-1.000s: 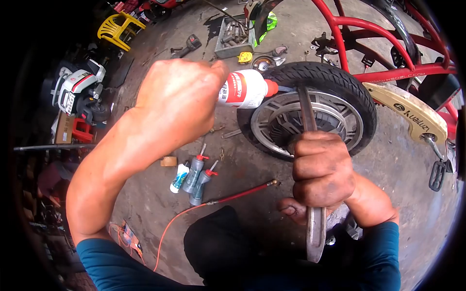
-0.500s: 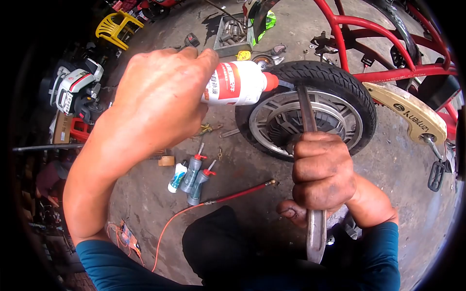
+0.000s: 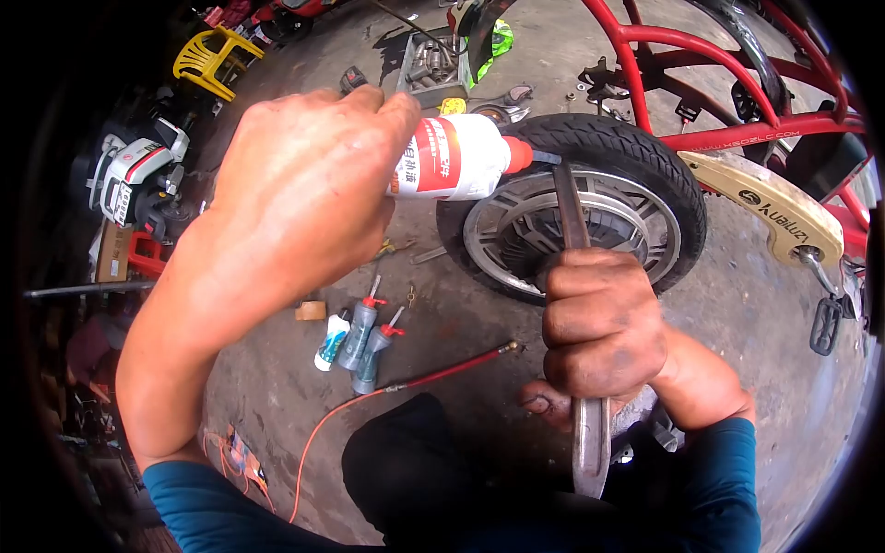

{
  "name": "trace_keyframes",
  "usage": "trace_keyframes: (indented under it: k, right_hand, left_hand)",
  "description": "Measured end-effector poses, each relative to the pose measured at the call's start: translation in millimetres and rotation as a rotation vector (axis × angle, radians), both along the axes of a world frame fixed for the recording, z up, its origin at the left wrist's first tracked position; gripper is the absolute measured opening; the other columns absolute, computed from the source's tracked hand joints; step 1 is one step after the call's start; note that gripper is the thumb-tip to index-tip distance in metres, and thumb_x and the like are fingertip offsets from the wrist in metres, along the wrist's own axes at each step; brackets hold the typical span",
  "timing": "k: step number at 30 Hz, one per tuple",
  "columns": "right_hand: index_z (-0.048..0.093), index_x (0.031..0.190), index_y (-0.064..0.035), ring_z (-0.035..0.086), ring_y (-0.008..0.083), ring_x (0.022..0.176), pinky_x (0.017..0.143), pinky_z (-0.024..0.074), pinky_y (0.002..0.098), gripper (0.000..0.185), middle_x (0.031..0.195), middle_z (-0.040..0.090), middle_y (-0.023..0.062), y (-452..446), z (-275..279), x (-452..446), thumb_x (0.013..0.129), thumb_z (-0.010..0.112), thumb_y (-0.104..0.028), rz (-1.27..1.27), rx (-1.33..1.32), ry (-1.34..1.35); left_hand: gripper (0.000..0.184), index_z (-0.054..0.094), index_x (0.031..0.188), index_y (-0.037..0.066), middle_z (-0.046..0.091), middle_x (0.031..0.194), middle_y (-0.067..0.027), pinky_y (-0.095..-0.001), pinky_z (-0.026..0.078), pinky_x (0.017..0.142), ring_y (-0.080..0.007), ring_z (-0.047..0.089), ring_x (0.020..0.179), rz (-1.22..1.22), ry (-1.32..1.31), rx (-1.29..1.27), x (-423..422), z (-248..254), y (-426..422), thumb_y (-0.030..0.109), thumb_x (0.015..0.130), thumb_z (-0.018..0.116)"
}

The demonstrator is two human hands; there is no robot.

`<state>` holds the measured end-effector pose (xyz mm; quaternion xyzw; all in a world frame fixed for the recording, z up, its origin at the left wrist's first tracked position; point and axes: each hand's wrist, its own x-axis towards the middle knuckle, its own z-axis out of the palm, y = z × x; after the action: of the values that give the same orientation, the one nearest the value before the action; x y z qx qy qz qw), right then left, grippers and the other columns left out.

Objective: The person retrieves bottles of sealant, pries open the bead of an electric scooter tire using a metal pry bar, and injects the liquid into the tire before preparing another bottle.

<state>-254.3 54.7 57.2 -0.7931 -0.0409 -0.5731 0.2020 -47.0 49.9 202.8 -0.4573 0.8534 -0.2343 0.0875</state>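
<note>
My left hand (image 3: 304, 184) is closed around a white and red squeeze bottle (image 3: 449, 158). The bottle lies almost level, its red cap and thin nozzle pointing right at the gap between the black tyre (image 3: 678, 184) and the metal wheel rim (image 3: 479, 226). Dirty fingers of my right hand (image 3: 604, 323) wrap a long steel tyre lever (image 3: 591, 452). The lever's far end reaches the upper edge of the rim, by the nozzle tip; whether the two touch, I cannot tell. The wheel lies on its side on the floor.
Two grey bottles with red caps (image 3: 359, 334) and a small white-and-teal tube (image 3: 332, 341) lie on the floor. A red air hose (image 3: 452, 369) runs nearby. Behind the wheel are a toolbox (image 3: 429, 69) and a red bike frame (image 3: 682, 138); a yellow chair (image 3: 212, 60) stands back left.
The wheel and floor things appear slightly further left, as the view has shifted a little. Both hands keep their grips, and the nozzle stays beside the lever's end.
</note>
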Motion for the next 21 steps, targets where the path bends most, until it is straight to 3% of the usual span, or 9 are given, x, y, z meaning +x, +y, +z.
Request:
trace_keyframes:
  k: [21]
  right_hand:
    - [0.053,0.059,-0.0141,0.043,0.0194,0.046,0.042,0.0269,0.0343,0.028,0.057,0.04,-0.0006,2,-2,1,0.073,0.078,-0.019,0.005,0.013,-0.041]
  left_hand:
    - [0.028,0.063,0.092,0.004,0.065,0.081,-0.0113,-0.0416,0.053,0.067,-0.0307,0.066,0.075,-0.147,-0.1,-0.065,-19,-3,-12,0.004,0.065,0.071]
